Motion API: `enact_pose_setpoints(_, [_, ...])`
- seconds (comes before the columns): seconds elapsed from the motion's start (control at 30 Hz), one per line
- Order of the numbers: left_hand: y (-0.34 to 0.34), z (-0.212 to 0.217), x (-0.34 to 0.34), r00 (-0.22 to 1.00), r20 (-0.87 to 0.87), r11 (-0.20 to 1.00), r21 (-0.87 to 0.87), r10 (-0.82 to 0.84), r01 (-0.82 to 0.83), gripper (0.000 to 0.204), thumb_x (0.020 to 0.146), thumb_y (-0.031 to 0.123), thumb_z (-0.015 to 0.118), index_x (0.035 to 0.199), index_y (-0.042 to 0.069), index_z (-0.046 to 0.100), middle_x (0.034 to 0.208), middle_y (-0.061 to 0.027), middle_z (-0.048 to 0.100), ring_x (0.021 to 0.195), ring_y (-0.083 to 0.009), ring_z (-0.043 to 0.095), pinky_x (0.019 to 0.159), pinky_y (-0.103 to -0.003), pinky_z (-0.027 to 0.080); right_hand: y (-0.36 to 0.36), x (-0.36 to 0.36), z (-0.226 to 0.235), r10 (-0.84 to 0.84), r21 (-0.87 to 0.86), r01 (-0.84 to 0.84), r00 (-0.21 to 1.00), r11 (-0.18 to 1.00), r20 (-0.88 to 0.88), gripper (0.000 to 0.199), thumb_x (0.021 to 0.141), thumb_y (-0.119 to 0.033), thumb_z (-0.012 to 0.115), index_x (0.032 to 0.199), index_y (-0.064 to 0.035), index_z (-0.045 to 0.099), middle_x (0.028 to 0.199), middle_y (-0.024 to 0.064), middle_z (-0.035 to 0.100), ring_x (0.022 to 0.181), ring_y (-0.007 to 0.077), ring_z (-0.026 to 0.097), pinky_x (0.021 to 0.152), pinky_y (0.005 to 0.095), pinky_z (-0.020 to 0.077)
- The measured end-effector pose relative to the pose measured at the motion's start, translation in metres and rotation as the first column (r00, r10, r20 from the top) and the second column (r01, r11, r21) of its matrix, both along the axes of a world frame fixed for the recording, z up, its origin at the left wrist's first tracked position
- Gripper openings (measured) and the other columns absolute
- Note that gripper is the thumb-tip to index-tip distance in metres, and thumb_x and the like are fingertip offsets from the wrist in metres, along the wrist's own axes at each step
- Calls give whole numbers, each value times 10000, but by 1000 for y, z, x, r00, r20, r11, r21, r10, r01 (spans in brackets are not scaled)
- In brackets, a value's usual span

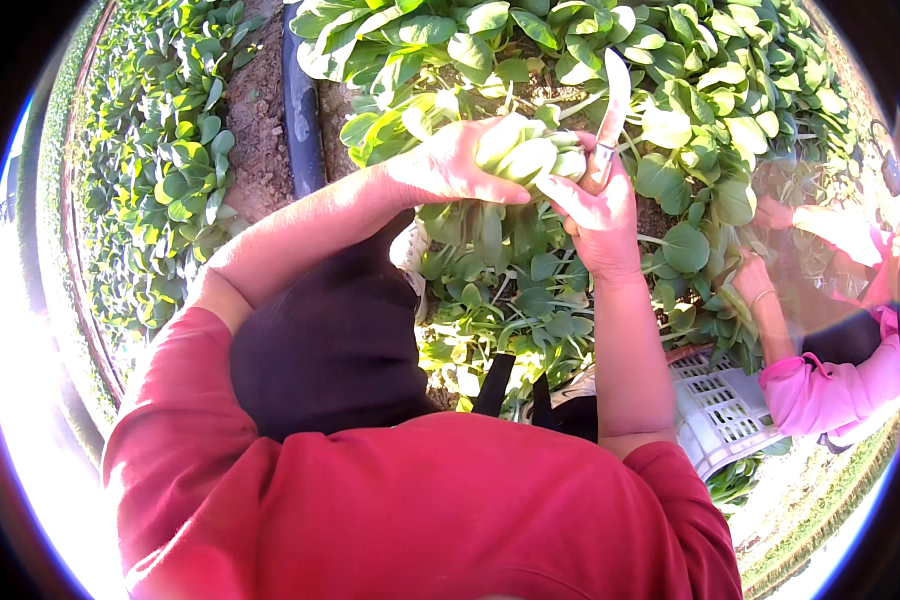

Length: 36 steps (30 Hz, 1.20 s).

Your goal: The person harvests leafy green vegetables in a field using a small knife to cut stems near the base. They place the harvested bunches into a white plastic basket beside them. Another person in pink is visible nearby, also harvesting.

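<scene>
Clasping a pale green leafy head (522, 152) between thumb and curled fingers, the left hand (460, 165) holds it just left of the right hand (602, 212), which is wrapped around the handle of a knife (613, 110), thumb reaching toward the plant. The 2 grips crowd around 1 head, the bare blade rising above the right fist. The likeliest mishap is a nicked left finger, should the blade swing leftward in that tight space. Too hard a squeeze could bruise or snap the crisp-looking stalks; too slack a hold could let them slip out.

Between the hands, the stalks overlap in smooth, spoon-shaped layers. The blade is shiny metal with a curved tip, its handle brownish. Below the grip spread rounded leaves (538, 302); lower right of it, a white crate (732, 412) has a slotted wall.
</scene>
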<state>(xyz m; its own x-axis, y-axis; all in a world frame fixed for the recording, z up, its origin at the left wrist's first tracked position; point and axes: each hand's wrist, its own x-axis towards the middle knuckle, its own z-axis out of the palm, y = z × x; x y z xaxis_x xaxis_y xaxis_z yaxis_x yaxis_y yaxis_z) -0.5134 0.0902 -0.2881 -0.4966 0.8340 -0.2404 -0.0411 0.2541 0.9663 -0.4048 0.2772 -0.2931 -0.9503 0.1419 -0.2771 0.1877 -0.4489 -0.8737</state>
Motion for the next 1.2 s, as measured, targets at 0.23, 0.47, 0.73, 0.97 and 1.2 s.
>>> enact_pose_setpoints(0.23, [-3,-26,21,850,515,993,-82,116,-86,680,731,229,826,1308,53,513,1183,-63,620,1119,-162,542,1015,-322,410,-36,12,-11,-168,-185,211,960,960,225,376,925,-125,650,1245,-27,478,843,13,552,620,59,502,422,173,328])
enact_pose_setpoints(0.47, [-61,-25,-42,926,369,975,-224,82,3,687,715,181,812,1308,31,501,1203,-94,620,1069,-165,575,971,-307,451,-19,-5,-35,39,130,-58,989,990,145,318,952,-218,623,1194,-32,533,798,23,588,596,59,511,484,193,394])
enact_pose_setpoints(0.73, [-96,-52,-104,981,-176,670,-738,-79,-79,633,631,288,824,1177,31,636,1069,-124,693,952,-227,657,867,-325,506,-23,-15,-49,131,175,-171,967,969,219,200,948,-192,626,1084,-67,550,798,16,574,576,40,467,491,183,382])
enact_pose_setpoints(0.97, [-112,-101,-109,990,-115,561,-826,-81,-50,655,600,304,835,1160,21,649,1065,-156,689,961,-267,659,880,-344,507,-29,-8,-48,141,119,-169,966,978,217,167,949,-164,618,1070,-63,565,817,24,578,603,46,479,507,188,392])
enact_pose_setpoints(1.2, [-159,-14,-59,824,544,987,-127,155,-101,686,653,100,843,1261,1,539,1073,-126,684,919,-207,677,879,-369,541,-13,3,-35,70,47,-79,981,996,182,224,916,-125,649,1125,-95,576,879,-1,608,583,41,472,439,167,299])
